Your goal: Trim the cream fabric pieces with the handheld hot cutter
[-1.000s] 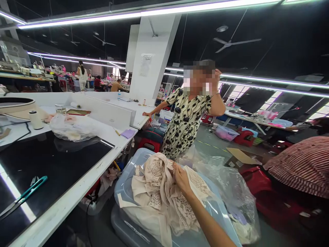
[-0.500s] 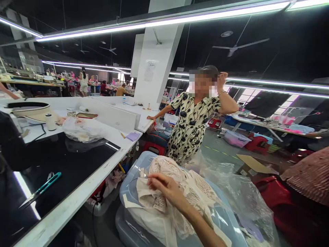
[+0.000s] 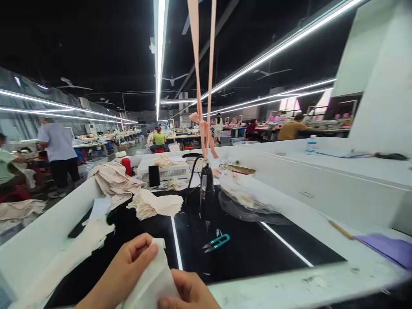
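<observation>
A piece of cream-white fabric (image 3: 148, 281) is stretched between my hands at the near edge of the black work surface (image 3: 254, 253). My left hand (image 3: 128, 266) pinches its upper end between thumb and fingers. Lower down, my right hand (image 3: 189, 289) grips the other side of the fabric, partly cut off by the bottom of the view. Teal-handled thread snips (image 3: 217, 243) lie on the black surface beyond my hands. Behind them a black hand tool (image 3: 206, 184) hangs upright from peach fabric ties (image 3: 203, 124).
Cream fabric pieces (image 3: 156, 204) and a beige fabric pile (image 3: 114, 180) lie at the back left. A clear plastic bag (image 3: 244, 195) rests at right, near a purple cloth (image 3: 386, 249). A white box unit (image 3: 164, 171) stands at the back. People work at distant tables.
The view has swung left from the blue bin and the standing person to the table. My right hand has left the lace garments; both hands now hold a cream fabric piece.
</observation>
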A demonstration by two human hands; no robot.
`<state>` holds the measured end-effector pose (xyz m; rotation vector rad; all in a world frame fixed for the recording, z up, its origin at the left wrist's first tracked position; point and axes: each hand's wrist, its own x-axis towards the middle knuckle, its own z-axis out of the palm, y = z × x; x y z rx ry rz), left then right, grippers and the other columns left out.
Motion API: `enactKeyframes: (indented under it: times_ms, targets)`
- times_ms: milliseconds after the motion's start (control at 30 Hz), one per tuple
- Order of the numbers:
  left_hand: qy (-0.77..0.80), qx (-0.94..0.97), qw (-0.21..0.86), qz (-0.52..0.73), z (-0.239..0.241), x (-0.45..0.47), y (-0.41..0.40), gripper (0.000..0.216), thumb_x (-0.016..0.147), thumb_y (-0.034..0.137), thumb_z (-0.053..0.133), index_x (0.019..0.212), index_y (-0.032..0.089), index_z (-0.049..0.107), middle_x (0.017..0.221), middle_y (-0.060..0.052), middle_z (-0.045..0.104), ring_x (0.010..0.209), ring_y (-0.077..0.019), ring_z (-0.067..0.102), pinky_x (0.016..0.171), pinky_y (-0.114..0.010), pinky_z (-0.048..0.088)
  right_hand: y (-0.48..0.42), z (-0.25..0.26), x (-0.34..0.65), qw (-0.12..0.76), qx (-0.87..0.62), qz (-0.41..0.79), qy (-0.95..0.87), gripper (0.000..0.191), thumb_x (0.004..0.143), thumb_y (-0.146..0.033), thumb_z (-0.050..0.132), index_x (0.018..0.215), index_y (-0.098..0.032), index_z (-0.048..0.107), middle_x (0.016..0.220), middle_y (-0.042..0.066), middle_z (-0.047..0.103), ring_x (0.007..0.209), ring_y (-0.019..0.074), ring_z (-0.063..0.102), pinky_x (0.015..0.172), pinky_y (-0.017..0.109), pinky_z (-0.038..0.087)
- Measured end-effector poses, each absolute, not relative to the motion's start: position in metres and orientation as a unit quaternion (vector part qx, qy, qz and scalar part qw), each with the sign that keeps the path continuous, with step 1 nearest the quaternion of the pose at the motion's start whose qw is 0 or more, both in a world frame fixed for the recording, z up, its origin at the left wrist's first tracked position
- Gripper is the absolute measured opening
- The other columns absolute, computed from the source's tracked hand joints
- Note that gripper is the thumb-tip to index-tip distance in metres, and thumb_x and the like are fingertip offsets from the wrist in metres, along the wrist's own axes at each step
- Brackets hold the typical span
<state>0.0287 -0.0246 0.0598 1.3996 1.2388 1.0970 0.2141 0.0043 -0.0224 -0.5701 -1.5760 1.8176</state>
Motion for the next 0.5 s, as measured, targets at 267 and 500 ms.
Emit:
enactKeyframes:
  times_ms: [267,500]
  targets:
    - [0.561,0.549,0.330,0.525,0.069,-0.003,0.052,0.057,0.075,0.075,0.068,0.081,0.018,0.065,0.071,-0.001,0.063,0.067,-0.0189,0.059,0.059,-0.026,0.046,0.078,0.001,0.197,0.409,-0.316,0.572,-0.637,0.055,0.072,-0.073,0.074,0.074,-0.018,0.070,0.070,0.000,0.063,0.068,0.0166,0.056,0.063,0.026,0.044]
    - [0.635,0.550,0.235,0.489,0.092,-0.018,0.163,0.029,0.099,0.042,0.065,0.095,0.013,0.067,0.088,-0.002,0.067,0.078,-0.0177,0.066,0.072,-0.031,0.056,0.163,0.002,0.174,0.528,-0.426,0.445,-0.585,0.033,0.095,-0.049,0.064,0.102,-0.017,0.069,0.085,0.003,0.070,0.076,0.0194,0.066,0.069,0.033,0.054]
